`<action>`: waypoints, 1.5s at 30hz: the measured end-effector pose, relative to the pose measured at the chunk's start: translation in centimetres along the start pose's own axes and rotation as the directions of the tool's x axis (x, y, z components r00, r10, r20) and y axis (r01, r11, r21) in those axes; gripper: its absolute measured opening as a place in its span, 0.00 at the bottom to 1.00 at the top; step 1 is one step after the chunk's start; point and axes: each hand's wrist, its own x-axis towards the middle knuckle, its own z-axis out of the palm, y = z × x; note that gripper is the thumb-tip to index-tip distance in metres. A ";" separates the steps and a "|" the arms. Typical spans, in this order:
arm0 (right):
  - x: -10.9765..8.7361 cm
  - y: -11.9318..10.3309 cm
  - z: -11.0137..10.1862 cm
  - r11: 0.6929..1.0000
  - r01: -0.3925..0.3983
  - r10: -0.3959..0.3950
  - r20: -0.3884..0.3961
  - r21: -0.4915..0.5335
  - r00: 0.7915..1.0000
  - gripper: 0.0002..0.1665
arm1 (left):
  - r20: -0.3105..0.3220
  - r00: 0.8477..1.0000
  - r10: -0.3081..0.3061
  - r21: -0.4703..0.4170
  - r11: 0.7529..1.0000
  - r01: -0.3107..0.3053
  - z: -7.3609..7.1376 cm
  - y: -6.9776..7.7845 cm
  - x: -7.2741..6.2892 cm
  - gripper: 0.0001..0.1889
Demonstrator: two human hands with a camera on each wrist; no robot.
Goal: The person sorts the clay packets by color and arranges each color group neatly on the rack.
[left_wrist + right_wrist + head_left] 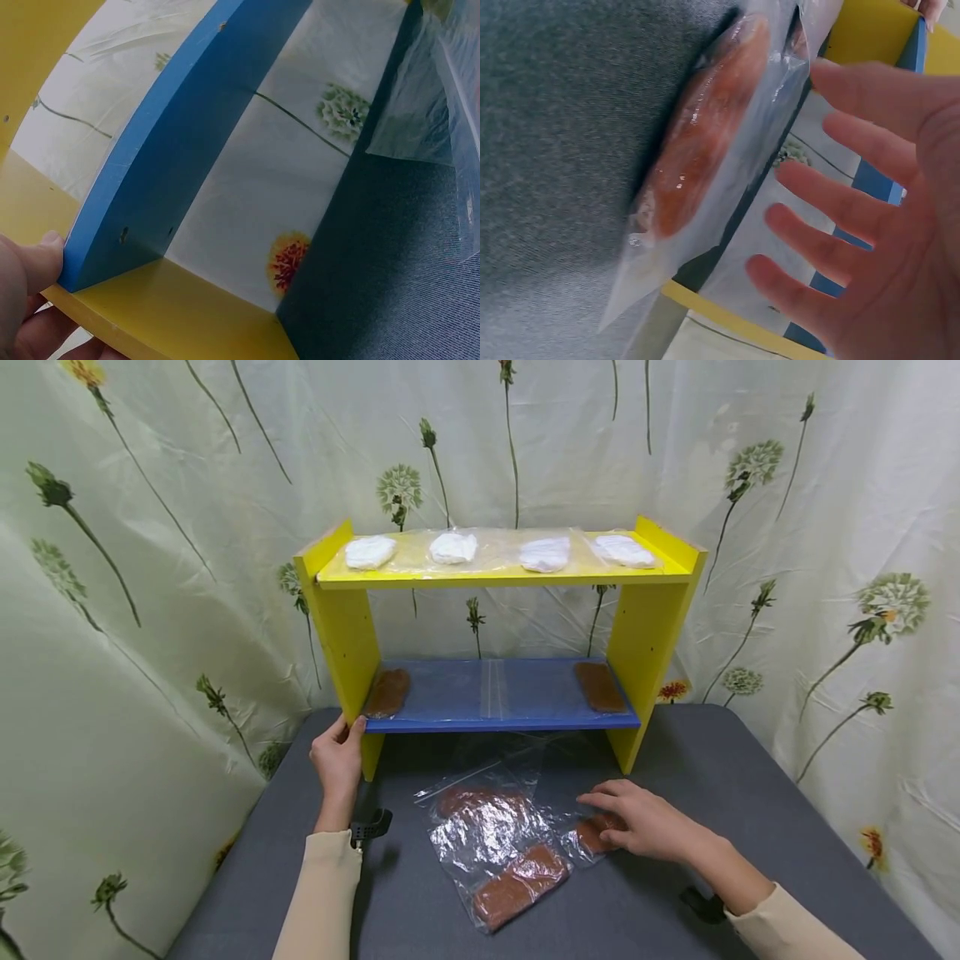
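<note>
A small shelf unit with yellow sides and a blue lower board stands on the dark grey table. My left hand grips its left side panel at the board's front corner. In the left wrist view the thumb presses beside the blue board and the other fingers wrap behind the yellow panel. My right hand hovers with spread fingers over a clear plastic bag holding a reddish-brown slab. Left of it lie another brown slab and a further one, both in shiny clear bags.
Several white bundles in clear bags, one a white bundle, line the yellow top shelf. On the blue board, a bagged brown slab lies left and another slab right. A flower-print curtain hangs around the table.
</note>
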 end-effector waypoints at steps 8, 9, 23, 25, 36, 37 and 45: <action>-0.8 0.8 0.8 0.994 -0.031 0.016 0.137 0.108 0.990 0.32 | 0.000 1.000 -0.019 -0.001 1.000 0.019 -0.1 -0.1 -0.3 0.24; -0.8 0.9 0.9 0.993 -0.033 0.016 0.141 0.117 0.990 0.32 | 0.000 1.000 -0.019 0.001 1.000 0.019 -0.1 -0.1 -0.3 0.24; -0.7 2.1 1.8 0.982 -0.062 0.039 0.130 0.176 0.991 0.33 | -0.007 1.000 -0.018 -0.017 1.000 0.018 -0.1 -0.1 -0.2 0.24; -0.7 2.1 1.8 0.983 -0.075 0.052 0.136 0.170 0.989 0.33 | -0.005 1.000 -0.018 -0.015 1.000 0.018 -0.2 -0.2 -0.3 0.24; -0.7 2.0 2.1 0.982 -0.105 0.089 0.106 0.155 0.990 0.27 | 0.003 1.000 -0.005 -0.007 1.000 0.005 -0.1 0.0 -0.1 0.25; -0.6 2.0 2.2 0.982 -0.111 0.097 0.096 0.152 0.991 0.26 | 0.001 1.000 0.002 -0.007 1.000 -0.002 -0.1 0.1 0.0 0.24; -0.4 2.0 2.6 0.987 -0.125 0.121 0.040 0.101 0.992 0.21 | 0.006 1.000 0.013 -0.010 1.000 -0.013 -0.1 0.1 0.0 0.24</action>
